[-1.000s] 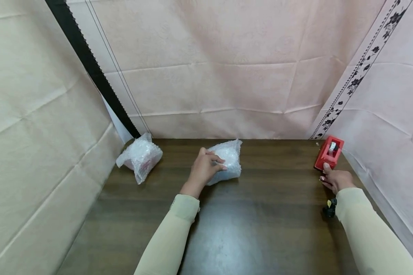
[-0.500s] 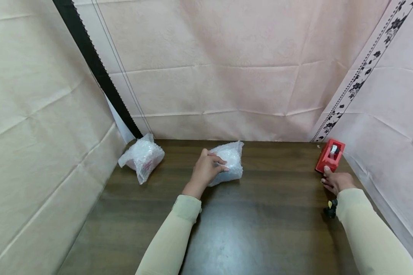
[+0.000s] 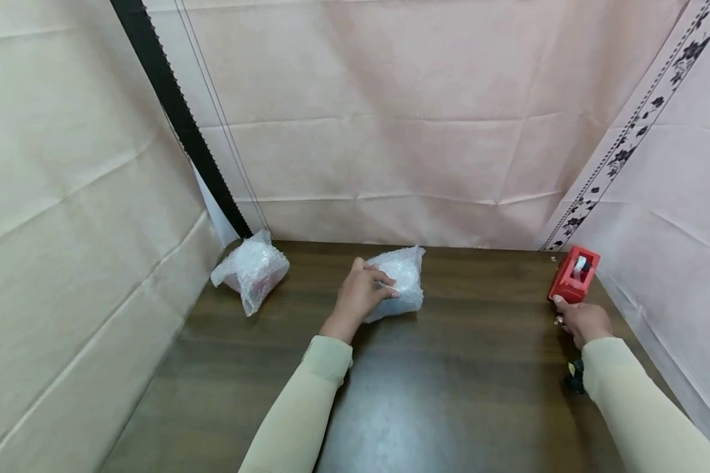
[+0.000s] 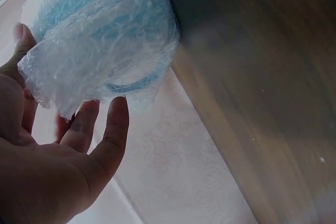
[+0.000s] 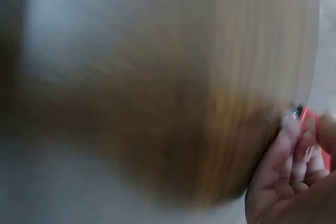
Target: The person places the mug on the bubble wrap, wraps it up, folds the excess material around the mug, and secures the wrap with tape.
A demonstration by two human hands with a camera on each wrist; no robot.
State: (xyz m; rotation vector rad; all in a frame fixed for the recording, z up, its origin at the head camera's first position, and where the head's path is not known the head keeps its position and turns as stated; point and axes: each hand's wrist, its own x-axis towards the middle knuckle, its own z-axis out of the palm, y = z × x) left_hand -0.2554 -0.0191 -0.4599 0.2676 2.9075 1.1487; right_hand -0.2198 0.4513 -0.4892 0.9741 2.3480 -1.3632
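In the head view my left hand pinches the near left side of a bubble-wrapped package on the brown table. The left wrist view shows blue showing through the layers of the bubble-wrapped package, with the thumb on one side and fingertips at its loose edge. Far to the right, my right hand grips the near end of a red tape dispenser, thumb on top and fingers curled in below. The right wrist view is blurred, and only a sliver of red shows past the fingers.
Another bubble-wrapped package, faintly pink inside, sits in the back left corner. Pale cloth walls enclose the table at the back and both sides. The tape dispenser stands close to the right wall.
The head view has shifted slightly, moving the scene right and down. My right fingers have tucked in closer under the tape dispenser's near end. The left hand keeps its hold on the package.
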